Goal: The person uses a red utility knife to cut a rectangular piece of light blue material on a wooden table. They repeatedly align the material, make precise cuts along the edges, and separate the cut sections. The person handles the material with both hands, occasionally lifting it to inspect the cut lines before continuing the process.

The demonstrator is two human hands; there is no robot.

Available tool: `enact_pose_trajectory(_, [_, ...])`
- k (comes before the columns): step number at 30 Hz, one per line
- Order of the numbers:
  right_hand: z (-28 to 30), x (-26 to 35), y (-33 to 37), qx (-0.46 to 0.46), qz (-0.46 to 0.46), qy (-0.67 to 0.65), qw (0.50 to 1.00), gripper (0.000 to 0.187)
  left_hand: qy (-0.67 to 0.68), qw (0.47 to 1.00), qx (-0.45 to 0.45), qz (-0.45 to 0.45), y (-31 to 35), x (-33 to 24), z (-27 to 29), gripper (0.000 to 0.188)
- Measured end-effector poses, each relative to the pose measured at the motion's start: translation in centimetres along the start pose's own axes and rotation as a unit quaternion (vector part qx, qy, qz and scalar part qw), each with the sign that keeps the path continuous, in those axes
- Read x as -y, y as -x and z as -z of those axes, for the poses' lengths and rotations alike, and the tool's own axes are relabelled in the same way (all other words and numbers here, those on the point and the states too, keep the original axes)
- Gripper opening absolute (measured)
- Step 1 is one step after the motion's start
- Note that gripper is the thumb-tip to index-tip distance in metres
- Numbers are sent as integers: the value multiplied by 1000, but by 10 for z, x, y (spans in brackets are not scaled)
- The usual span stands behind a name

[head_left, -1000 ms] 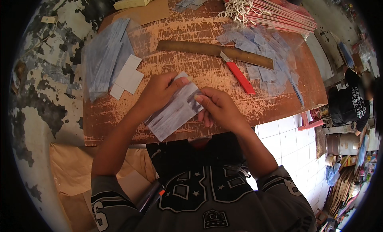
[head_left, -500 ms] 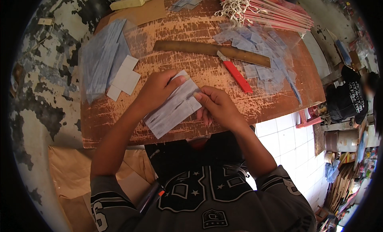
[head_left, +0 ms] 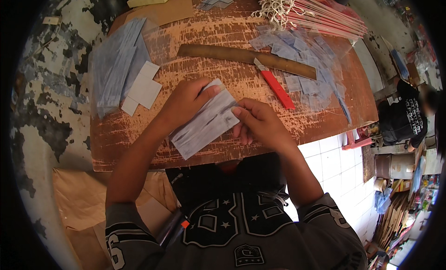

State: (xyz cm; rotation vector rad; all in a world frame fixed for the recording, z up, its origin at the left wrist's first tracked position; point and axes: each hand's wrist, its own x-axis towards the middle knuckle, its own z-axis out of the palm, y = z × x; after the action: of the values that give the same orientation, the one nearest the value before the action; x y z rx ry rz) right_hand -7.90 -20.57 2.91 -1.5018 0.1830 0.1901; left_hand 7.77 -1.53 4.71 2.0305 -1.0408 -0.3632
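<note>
Left hand [head_left: 183, 102] and right hand [head_left: 260, 123] hold a pale plastic sleeve [head_left: 206, 121] over the worn wooden table [head_left: 223, 33]; red cutter [head_left: 275, 84] beside.

— Worn wooden table [head_left: 325, 126], orange-brown, cracked surface. Left of it, grey floor [head_left: 42, 130] with peeling paint.

— And on the right?

— White tiled floor [head_left: 334, 163], in bright daylight. Farther right, shelves [head_left: 409, 186] crowded with goods, rather blurred.

— Below the table?

— Brown cardboard [head_left: 79, 200], lying flat on the floor.
</note>
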Motion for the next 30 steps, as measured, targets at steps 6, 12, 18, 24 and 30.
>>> enact_pose_trajectory(6, [23,4,7,-145,59,139,978,19,-49,998,-27,-4,-11,13,2,42])
enact_pose_trajectory(12, [63,0,-9,-338,208,502,769,32,-128,990,-55,-24,-17,43,-5,41])
enact_pose_trajectory(18, [66,-11,-17,-314,207,549,747,41,-176,982,-65,-5,-15,44,-11,40])
enact_pose_trajectory(24, [63,-6,-15,-312,198,498,785,33,-193,978,-75,-6,-15,46,-14,39])
enact_pose_trajectory(30, [22,9,24,-263,105,310,907,36,-203,976,-74,-2,-14,46,-15,40])
